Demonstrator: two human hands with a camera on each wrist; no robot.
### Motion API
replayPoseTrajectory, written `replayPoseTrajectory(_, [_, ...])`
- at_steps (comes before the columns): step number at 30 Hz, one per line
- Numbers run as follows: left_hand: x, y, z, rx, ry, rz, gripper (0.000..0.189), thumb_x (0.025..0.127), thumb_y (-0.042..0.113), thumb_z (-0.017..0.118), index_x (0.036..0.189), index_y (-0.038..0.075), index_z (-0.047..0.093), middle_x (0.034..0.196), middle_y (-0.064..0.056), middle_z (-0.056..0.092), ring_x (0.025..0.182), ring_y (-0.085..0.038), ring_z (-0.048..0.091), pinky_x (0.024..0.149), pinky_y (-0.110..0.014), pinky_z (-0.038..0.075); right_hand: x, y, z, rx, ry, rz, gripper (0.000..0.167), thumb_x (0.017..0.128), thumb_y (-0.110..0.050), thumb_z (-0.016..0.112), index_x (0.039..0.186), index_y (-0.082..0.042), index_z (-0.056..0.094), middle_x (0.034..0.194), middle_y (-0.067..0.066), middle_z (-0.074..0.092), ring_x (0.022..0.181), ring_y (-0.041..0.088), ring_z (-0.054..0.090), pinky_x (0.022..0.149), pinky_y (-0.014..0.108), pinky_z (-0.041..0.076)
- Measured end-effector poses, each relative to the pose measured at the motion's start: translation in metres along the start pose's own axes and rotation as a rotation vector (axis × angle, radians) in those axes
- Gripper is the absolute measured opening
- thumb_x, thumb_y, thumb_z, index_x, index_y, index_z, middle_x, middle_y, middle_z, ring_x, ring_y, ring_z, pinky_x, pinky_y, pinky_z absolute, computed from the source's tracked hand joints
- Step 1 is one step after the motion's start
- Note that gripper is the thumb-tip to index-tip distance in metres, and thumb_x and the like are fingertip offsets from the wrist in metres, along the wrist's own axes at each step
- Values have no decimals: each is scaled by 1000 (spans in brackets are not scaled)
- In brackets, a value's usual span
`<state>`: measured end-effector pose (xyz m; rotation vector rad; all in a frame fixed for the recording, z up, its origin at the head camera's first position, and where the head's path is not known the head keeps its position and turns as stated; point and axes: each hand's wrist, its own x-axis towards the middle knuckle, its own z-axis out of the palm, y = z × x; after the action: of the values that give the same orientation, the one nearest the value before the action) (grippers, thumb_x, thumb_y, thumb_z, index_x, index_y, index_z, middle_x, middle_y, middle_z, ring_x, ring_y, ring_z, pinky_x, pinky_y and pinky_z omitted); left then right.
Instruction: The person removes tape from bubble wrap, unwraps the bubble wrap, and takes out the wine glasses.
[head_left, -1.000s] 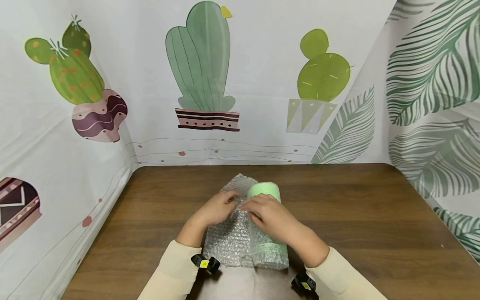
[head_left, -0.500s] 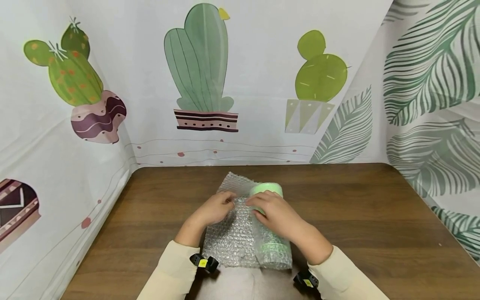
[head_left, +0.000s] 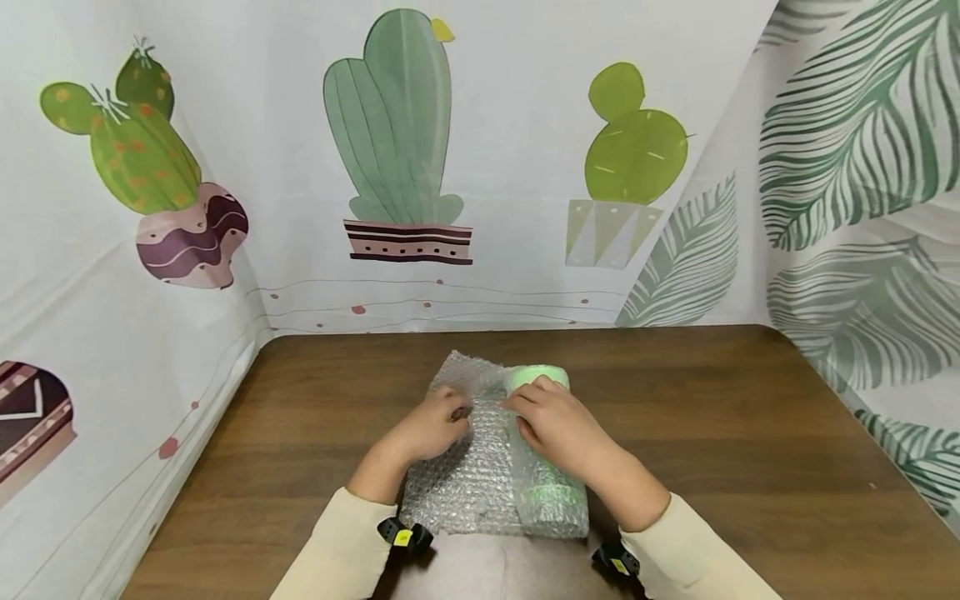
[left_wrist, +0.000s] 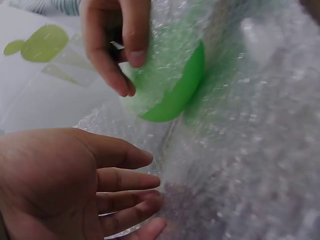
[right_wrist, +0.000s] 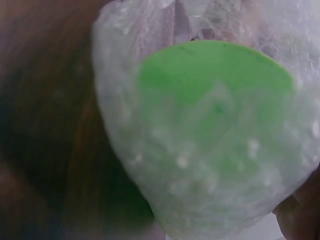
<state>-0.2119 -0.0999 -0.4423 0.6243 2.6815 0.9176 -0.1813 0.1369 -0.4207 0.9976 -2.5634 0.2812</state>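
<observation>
A green cylinder (head_left: 553,492) lies lengthwise under see-through bubble wrap, its far end bare in the head view. From its left side a flat sheet of bubble wrap (head_left: 480,483) spreads out. My left hand (head_left: 435,423) is at the sheet's far left part; the left wrist view shows its fingers loosely extended, fingertips right at the wrap. My right hand (head_left: 555,425) rests over the wrapped cylinder, bent fingers reaching to its left side and thumb apart from them. In the right wrist view, the cylinder's green end (right_wrist: 215,70) shows above cloudy wrap.
A brown wooden table (head_left: 712,417) bears everything. A pale sheet (head_left: 480,567) lies at the near edge, in front of the wrap. A white cloth with cactus and leaf prints (head_left: 517,125) hangs behind the table and at the sides.
The wrapped cylinder and my right hand have shifted slightly right. More flat bubble wrap shows between the hands. My left hand has stayed near the same spot, its fingers moving a little.
</observation>
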Motion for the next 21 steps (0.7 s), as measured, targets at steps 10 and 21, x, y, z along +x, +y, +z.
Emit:
replayPoseTrajectory(10, [-10,-3,3,135,33,74,33,100,11,57,129,-3,65,137,-19,58,136,-39,45,116,-54,37,-6,2,2,1,34,3,21,90,-14,75,111,-15,76,116,0,72,128,29,57,112,47,44])
replayPoseTrajectory(21, [-14,-12,3,138,44,85,33,97,15,66,127,3,68,153,-21,46,145,-42,38,117,-58,36,-14,7,3,53,12,26,20,93,-17,73,113,-15,75,123,2,69,133,29,54,115,50,41])
